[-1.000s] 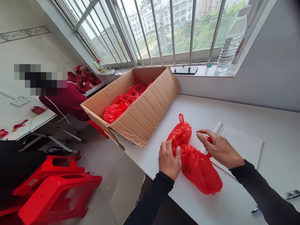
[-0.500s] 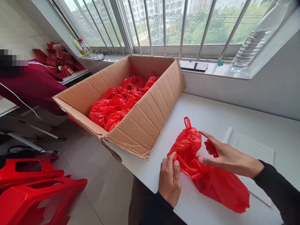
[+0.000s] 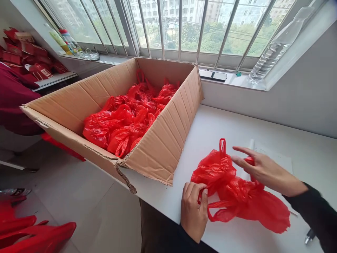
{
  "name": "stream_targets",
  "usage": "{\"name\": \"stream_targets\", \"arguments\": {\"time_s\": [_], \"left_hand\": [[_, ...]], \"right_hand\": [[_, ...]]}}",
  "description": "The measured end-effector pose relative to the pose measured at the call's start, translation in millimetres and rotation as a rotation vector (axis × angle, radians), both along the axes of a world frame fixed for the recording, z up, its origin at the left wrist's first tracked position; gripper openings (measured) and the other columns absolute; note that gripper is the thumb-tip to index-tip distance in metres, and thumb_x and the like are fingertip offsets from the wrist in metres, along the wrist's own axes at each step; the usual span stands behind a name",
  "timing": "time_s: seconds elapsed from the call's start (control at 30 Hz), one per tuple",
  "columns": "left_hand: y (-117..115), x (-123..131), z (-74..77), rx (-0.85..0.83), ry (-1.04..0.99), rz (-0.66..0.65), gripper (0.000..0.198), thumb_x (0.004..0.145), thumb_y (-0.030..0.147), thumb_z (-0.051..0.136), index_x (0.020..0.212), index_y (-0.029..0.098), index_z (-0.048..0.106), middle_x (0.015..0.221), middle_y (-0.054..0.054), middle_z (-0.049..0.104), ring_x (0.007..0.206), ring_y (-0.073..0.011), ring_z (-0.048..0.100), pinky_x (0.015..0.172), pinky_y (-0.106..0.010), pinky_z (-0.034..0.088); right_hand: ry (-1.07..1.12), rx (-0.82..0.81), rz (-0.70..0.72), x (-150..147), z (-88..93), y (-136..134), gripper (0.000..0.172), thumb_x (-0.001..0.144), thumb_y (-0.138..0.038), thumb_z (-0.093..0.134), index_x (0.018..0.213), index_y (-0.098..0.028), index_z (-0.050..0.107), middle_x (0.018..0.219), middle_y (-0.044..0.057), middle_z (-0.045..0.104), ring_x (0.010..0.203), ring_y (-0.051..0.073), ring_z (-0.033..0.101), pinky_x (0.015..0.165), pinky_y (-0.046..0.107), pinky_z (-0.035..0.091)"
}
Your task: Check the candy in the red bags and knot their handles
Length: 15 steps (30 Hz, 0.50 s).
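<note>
Two red plastic bags lie together on the white table in front of me. The nearer-left red plastic bag (image 3: 214, 167) is bunched up, with one handle loop standing up. My left hand (image 3: 194, 212) is closed at its lower edge, thumb and fingers pinching the plastic. A second, flatter red plastic bag (image 3: 271, 209) stretches to the right, a handle loop spread toward my left hand. My right hand (image 3: 265, 170) hovers over it, index finger and thumb stretched out, while its other fingers curl round a red strip of this bag.
A large open cardboard box (image 3: 158, 151) stands on the table's left, holding several knotted red bags (image 3: 123, 119). Papers (image 3: 276, 154) and a pen (image 3: 310, 236) lie at the right. A phone (image 3: 212, 75) and a water bottle (image 3: 273, 56) are on the windowsill. A person's sleeve (image 3: 15, 102) shows at left.
My right hand has moved slightly right and pulled the flatter bag away from the bunched one. That bag's handle loop now lies open on the table. The view has turned right.
</note>
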<state>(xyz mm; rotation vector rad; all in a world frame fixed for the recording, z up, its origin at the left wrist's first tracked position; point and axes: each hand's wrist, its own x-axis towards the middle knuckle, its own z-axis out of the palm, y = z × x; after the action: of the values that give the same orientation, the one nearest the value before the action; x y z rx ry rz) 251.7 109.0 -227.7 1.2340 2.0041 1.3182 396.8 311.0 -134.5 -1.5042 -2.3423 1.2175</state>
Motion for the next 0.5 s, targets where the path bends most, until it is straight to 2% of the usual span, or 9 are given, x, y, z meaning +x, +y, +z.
{"name": "stream_targets", "arguments": {"time_s": [0.1, 0.17, 0.23, 0.33, 0.4, 0.5], "left_hand": [[-4.3, -3.5, -1.1, 0.05, 0.029, -0.043, 0.017, 0.102, 0.022, 0.048, 0.102, 0.024, 0.064, 0.094, -0.002, 0.068, 0.091, -0.0199, 0.057, 0.082, -0.036, 0.047], [-8.4, -6.5, -1.9, 0.079, 0.048, -0.044, 0.017, 0.101, 0.021, 0.048, 0.102, 0.024, 0.064, 0.092, -0.002, 0.068, 0.089, -0.0192, 0.057, 0.08, -0.034, 0.047], [-13.3, -10.1, -1.9, 0.097, 0.064, -0.028, 0.017, 0.102, 0.02, 0.047, 0.101, 0.024, 0.064, 0.09, -0.002, 0.067, 0.086, -0.0188, 0.058, 0.077, -0.033, 0.048], [-18.7, -14.6, -0.1, 0.102, 0.085, -0.016, 0.018, 0.101, 0.019, 0.047, 0.097, 0.024, 0.064, 0.086, -0.001, 0.066, 0.082, -0.0181, 0.059, 0.073, -0.031, 0.048], [-19.7, -15.7, 1.9, 0.097, 0.1, -0.014, 0.018, 0.101, 0.019, 0.048, 0.095, 0.025, 0.064, 0.085, -0.001, 0.065, 0.081, -0.018, 0.058, 0.072, -0.03, 0.049], [-17.9, -15.2, 4.2, 0.106, 0.137, 0.019, 0.017, 0.099, 0.021, 0.05, 0.108, 0.026, 0.063, 0.099, -0.004, 0.062, 0.096, -0.0209, 0.058, 0.083, -0.035, 0.05]], "right_hand": [[0.091, -0.049, 0.04, -32.6, -17.0, 3.8, 0.056, 0.083, -0.067, 0.06, 0.112, -0.019, 0.07, 0.05, -0.005, 0.048, 0.044, 0.014, 0.046, 0.045, 0.028, 0.041], [0.14, -0.027, 0.026, -44.0, -25.8, 10.7, 0.05, 0.084, -0.067, 0.058, 0.094, -0.019, 0.069, 0.05, -0.006, 0.045, 0.043, 0.012, 0.042, 0.045, 0.026, 0.038], [0.175, 0.018, -0.011, -47.7, -29.3, 17.7, 0.049, 0.086, -0.067, 0.053, 0.09, -0.02, 0.066, 0.052, -0.007, 0.042, 0.043, 0.011, 0.04, 0.045, 0.026, 0.037], [0.213, 0.063, -0.034, -42.7, -25.0, 21.2, 0.053, 0.09, -0.068, 0.047, 0.1, -0.019, 0.065, 0.056, -0.007, 0.041, 0.046, 0.013, 0.043, 0.049, 0.028, 0.043], [0.214, 0.082, -0.023, -32.4, -17.3, 15.7, 0.057, 0.09, -0.068, 0.046, 0.117, -0.021, 0.064, 0.059, -0.007, 0.043, 0.05, 0.014, 0.047, 0.055, 0.03, 0.048], [0.13, 0.137, 0.041, -7.0, -5.1, -4.9, 0.072, 0.086, -0.065, 0.058, 0.146, -0.026, 0.046, 0.075, -0.002, 0.059, 0.068, 0.02, 0.061, 0.067, 0.034, 0.054]]}}
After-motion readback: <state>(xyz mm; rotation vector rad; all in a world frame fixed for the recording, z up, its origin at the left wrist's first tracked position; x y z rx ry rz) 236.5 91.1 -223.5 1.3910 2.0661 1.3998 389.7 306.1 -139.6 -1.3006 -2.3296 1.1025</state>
